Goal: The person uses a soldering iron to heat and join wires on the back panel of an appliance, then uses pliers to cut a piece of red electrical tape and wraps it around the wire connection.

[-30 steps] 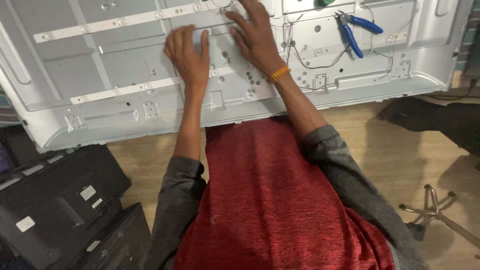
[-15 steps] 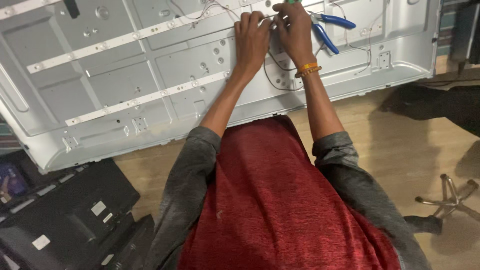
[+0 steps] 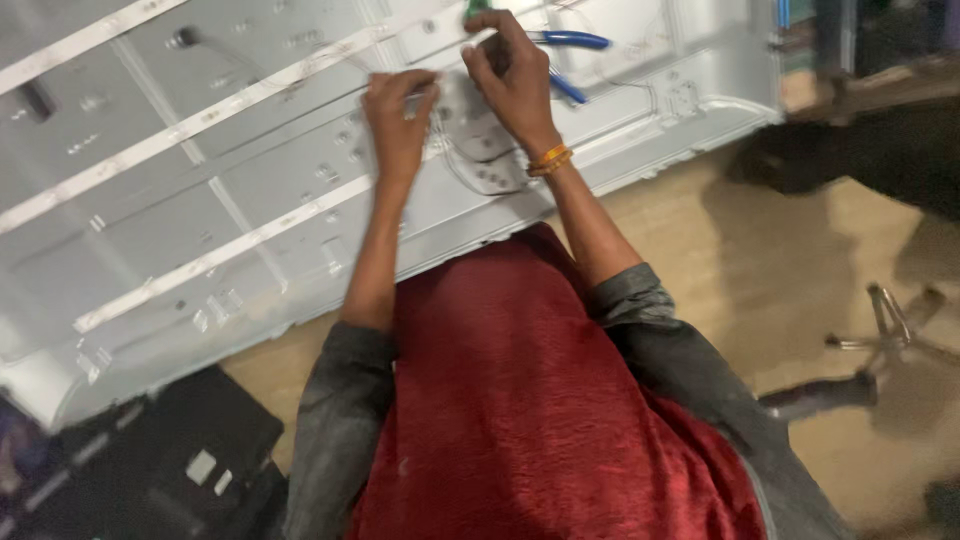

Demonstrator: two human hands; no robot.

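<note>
left hand (image 3: 398, 112) fingers curled, pinching white strip (image 3: 300, 80) | right hand (image 3: 510, 75) fingers closed on green-handled tool (image 3: 476, 10) | blue pliers (image 3: 565, 45) beside, on metal panel (image 3: 250, 170)

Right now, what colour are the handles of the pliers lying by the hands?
Blue; the pliers show best in the head view, beside the right hand.
</note>
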